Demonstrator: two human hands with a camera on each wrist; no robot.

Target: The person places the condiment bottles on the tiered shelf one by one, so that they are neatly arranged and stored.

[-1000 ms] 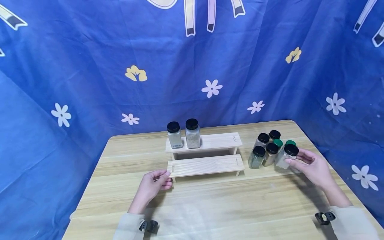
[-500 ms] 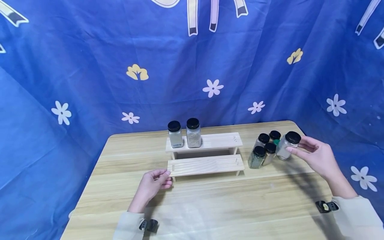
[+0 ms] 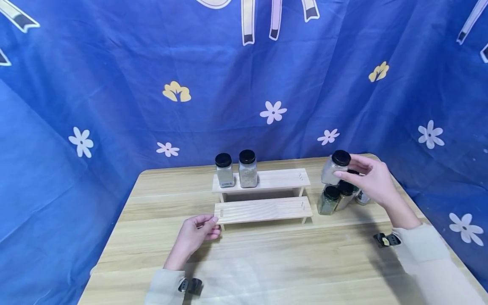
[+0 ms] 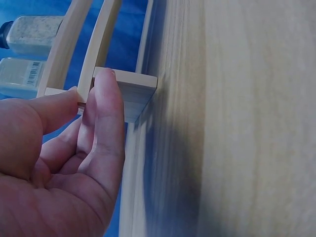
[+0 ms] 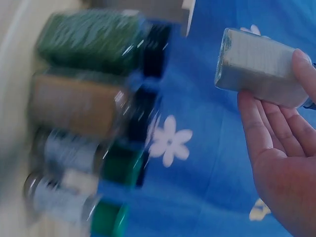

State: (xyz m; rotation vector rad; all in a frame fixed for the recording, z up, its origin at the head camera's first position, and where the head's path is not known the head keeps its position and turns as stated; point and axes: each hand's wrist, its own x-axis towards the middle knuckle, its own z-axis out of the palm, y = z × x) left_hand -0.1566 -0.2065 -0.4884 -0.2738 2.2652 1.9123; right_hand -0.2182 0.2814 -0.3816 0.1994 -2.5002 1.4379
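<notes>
My left hand [image 3: 193, 236] pinches the left end of the front tier of a two-step wooden rack [image 3: 263, 210] between thumb and fingers; the left wrist view shows the thumb [image 4: 57, 108] against the board's edge. In my right hand [image 3: 373, 182] is a square clear spice jar [image 3: 330, 172] with a black lid and pale contents, gripped near its lid. It is raised above the other jars, tilted in the head view. Two black-lidded jars with pale contents, one at the left end [image 3: 225, 176] and one beside it [image 3: 248, 174], stand on the rear tier.
Below the right hand, several jars stand on the table [image 3: 267, 262]: a green herb jar [image 3: 327, 206], a brown spice jar [image 3: 344, 202] and green-lidded jars [image 5: 61, 200], partly hidden by the hand. A blue patterned cloth [image 3: 213, 123] hangs behind the table.
My right hand has lifted the pale spice jar off the table and carried it left over the other jars, toward the rack. My left hand has stayed at the rack's end.
</notes>
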